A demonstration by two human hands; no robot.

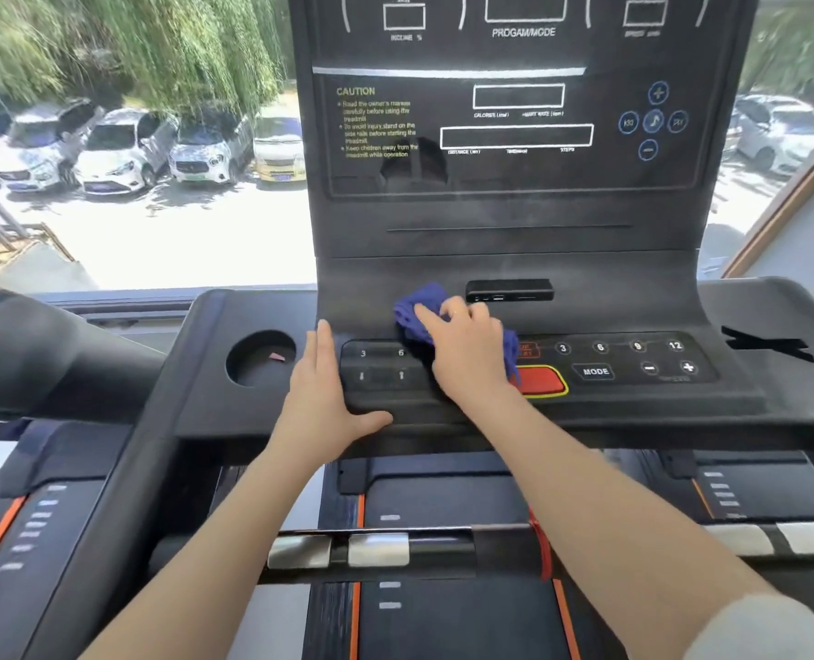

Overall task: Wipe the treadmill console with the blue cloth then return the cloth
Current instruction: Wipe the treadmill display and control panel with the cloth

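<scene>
Here, we are looking down at the treadmill console (514,297).
Blue cloth (419,309): we are seeing it bunched on the button panel (529,364), just left of the red stop button (541,379).
Right hand (467,345): we are seeing it pressing on the cloth, fingers curling round it.
Left hand (324,378): it is lying flat beside the panel, fingers straight, holding nothing.
Round cup holder (260,357): it is holding one small pink scrap (276,356).
</scene>
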